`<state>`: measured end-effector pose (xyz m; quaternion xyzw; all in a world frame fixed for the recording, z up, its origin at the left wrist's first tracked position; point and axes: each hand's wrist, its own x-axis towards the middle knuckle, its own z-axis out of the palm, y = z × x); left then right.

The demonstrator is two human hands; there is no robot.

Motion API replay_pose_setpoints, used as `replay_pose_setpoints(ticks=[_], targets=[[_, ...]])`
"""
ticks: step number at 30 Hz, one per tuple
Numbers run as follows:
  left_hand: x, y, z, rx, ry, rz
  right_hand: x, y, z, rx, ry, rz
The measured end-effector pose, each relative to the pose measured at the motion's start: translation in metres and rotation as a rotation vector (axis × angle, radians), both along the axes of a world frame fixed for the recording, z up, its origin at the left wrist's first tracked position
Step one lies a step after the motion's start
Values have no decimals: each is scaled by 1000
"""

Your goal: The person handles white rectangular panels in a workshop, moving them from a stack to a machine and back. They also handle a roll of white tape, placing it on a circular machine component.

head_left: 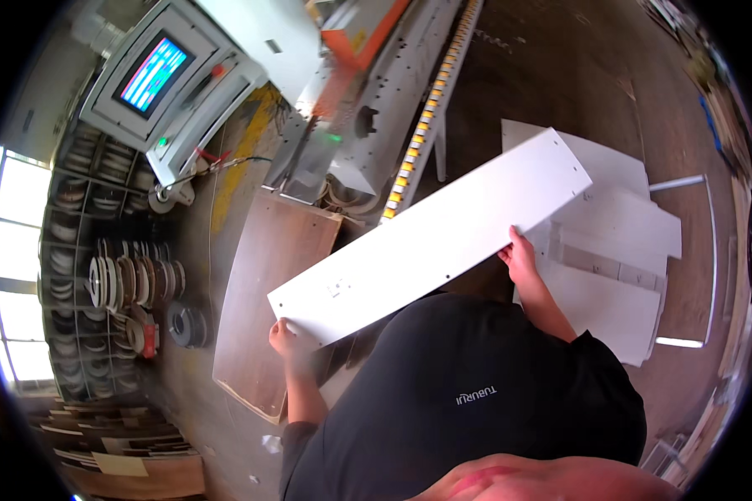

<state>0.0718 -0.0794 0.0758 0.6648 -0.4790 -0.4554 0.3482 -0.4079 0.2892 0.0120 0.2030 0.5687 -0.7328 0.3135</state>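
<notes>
A long white board (426,238) with small dark holes near its edges is held up in front of me, slanting from lower left to upper right. My left hand (286,338) grips its lower left corner, thumb on the upper face. Farther along the near long edge, my right hand (520,255) pinches the board, thumb on top and the other fingers mostly underneath. Below the board's left end lies a brown wood-grain panel (267,275). To the right, under the board's far end, white panels (610,305) lie stacked on a cart.
Ahead stands a long machine with a roller rail (418,138) and an orange guard (363,33). Its control panel (154,71) with a lit screen is at upper left. Edging rolls (134,280) fill the left side. A metal cart frame (710,259) borders the panels on the right.
</notes>
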Motion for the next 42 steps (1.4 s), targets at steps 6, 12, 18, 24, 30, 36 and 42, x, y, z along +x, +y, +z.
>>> replay_pose_setpoints(ticks=[6, 12, 18, 24, 30, 36, 42], targets=[[127, -38, -38, -32, -80, 243, -1, -208, 17, 38, 125, 402], [128, -56, 0, 14, -227, 240, 3, -354, -6, 137, 135, 600], [191, -37, -37, 73, -913, 51, 11, -432, -19, 156, 160, 856], [187, -14, -59, 84, -813, 127, 1, -467, 4, 566, 615, 1232], [194, -10, -85, 117, -577, 355, -8, -481, -1, 526, 604, 1105], [166, 2, -103, -18, -259, 482, -41, -486, -12, 516, 606, 1048], [103, -7, -72, 100, -80, 382, -85, -500, -13, 540, 663, 991]])
